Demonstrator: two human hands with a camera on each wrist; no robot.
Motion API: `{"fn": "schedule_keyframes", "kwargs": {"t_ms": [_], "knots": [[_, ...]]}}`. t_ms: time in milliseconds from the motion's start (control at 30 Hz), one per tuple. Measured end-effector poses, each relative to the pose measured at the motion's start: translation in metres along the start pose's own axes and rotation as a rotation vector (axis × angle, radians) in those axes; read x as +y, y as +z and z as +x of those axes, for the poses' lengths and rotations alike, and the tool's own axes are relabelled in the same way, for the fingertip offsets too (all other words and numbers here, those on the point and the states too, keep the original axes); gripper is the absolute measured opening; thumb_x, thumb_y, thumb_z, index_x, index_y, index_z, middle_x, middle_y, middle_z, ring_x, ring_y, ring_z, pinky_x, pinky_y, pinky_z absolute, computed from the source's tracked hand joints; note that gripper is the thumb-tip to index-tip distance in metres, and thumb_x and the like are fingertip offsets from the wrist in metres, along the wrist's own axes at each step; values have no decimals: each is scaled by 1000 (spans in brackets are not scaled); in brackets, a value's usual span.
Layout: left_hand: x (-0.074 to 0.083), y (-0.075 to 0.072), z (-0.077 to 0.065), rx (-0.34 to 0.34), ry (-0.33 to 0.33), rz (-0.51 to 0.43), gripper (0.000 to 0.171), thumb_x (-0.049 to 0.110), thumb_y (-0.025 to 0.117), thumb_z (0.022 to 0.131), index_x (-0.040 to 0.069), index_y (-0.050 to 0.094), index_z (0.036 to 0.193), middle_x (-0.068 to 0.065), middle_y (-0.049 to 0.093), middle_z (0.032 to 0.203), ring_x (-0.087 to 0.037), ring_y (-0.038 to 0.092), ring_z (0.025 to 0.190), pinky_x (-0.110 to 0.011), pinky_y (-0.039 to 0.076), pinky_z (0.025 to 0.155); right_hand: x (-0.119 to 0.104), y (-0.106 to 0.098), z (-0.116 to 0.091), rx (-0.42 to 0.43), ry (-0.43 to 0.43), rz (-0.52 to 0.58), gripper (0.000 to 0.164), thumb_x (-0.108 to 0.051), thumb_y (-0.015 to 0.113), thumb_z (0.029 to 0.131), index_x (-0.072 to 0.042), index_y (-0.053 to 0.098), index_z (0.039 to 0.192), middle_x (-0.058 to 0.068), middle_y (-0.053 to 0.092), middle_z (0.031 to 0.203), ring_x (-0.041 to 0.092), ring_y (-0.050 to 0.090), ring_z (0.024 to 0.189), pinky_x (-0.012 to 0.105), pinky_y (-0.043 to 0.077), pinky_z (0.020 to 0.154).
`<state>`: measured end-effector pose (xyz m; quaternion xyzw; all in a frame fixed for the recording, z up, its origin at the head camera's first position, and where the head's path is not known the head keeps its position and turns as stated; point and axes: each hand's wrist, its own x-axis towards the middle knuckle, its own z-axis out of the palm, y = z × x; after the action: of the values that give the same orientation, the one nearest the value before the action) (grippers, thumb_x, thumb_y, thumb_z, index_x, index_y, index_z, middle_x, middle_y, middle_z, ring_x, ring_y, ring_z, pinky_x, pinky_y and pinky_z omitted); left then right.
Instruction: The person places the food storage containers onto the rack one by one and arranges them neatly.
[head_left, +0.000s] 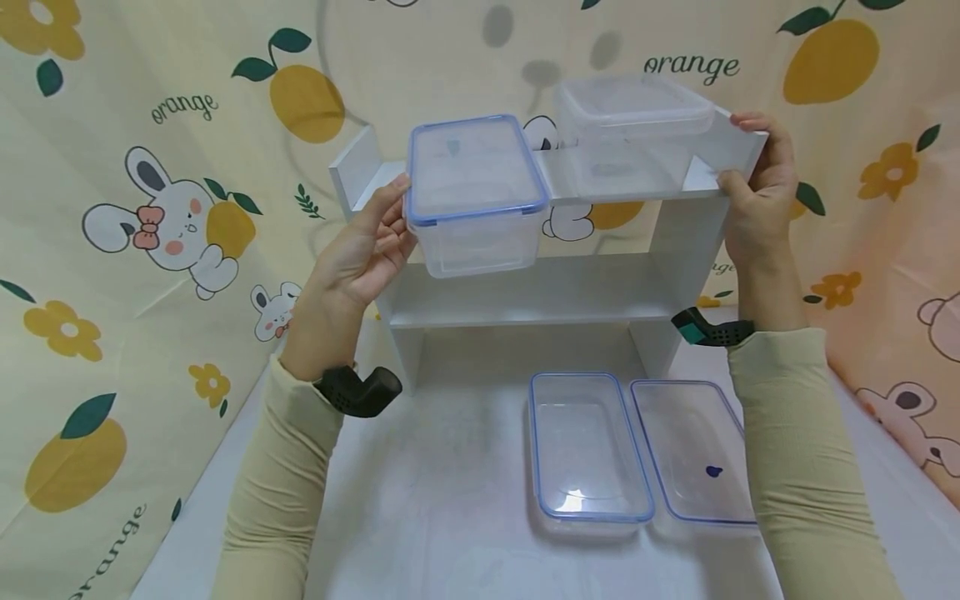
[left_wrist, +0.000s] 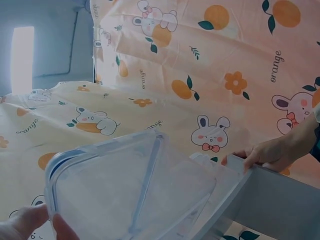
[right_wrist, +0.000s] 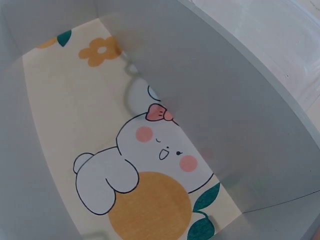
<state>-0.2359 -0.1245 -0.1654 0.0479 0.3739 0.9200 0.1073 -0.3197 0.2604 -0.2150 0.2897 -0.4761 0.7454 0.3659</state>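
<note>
A clear plastic food container with a blue-rimmed lid (head_left: 476, 179) is at the front left of the white shelf unit's (head_left: 525, 292) top board. My left hand (head_left: 360, 250) grips its left side, thumb near the lid's rim. In the left wrist view the container (left_wrist: 100, 185) looks tilted, and fingertips of the left hand (left_wrist: 35, 225) pinch its edge. My right hand (head_left: 761, 196) holds the raised right end panel of the shelf unit. A second clear container with a whitish lid (head_left: 637, 108) stands on the top board's right part.
Two more blue-rimmed containers, one nearer the middle (head_left: 588, 450) and one at the right (head_left: 690, 450), lie side by side on the white tabletop (head_left: 427, 500). The right forearm partly covers the right one. A printed cloth (head_left: 187, 333) hangs behind and beside the shelf.
</note>
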Motion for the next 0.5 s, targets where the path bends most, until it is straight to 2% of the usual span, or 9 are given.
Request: {"fn": "schedule_keyframes", "kwargs": {"t_ms": [267,500], "knots": [[2,-1,3,-6,-12,15,27,10,65,89,3,52,112,-7,64,88,-13,61,75,-16,54,62,-1,-1,-1,-2,23,10,47,26,43,81,-5,58,113,9,55,128,27,46,118,41,37,114],[3,-2,6,-19,-15,-53,27,4,65,87,1,53,111,-11,65,89,-16,62,76,-19,56,63,-2,0,-1,19,63,25,47,25,43,80,-6,58,112,7,53,128,25,45,118,39,38,113]]}}
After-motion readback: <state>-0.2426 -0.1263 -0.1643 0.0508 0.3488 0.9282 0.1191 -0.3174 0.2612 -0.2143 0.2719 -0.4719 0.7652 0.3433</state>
